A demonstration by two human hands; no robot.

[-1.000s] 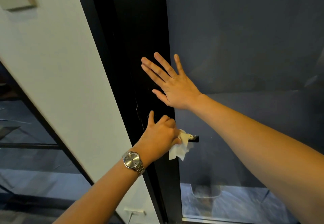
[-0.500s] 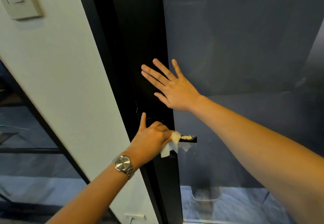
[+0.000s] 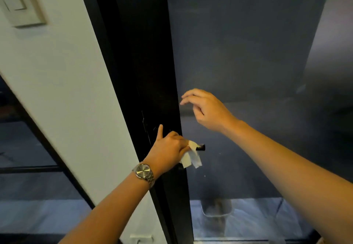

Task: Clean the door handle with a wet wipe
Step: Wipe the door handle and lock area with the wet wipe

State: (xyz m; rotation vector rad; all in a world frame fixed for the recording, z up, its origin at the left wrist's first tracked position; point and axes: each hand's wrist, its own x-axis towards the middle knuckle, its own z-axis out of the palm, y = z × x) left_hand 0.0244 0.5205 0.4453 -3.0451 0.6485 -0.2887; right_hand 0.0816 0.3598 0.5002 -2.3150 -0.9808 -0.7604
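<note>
Dark glass door fills the view, right hand hovers just off it with fingers loose and apart, left hand is clamped on the wet wipe over the door handle, so wiping looks midway, the tip uncovered.

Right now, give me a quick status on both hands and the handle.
Left hand shut on wipe, rubbing door handle. Right hand open, empty, fingers loosely curled. Nothing blocking the handle.
</note>
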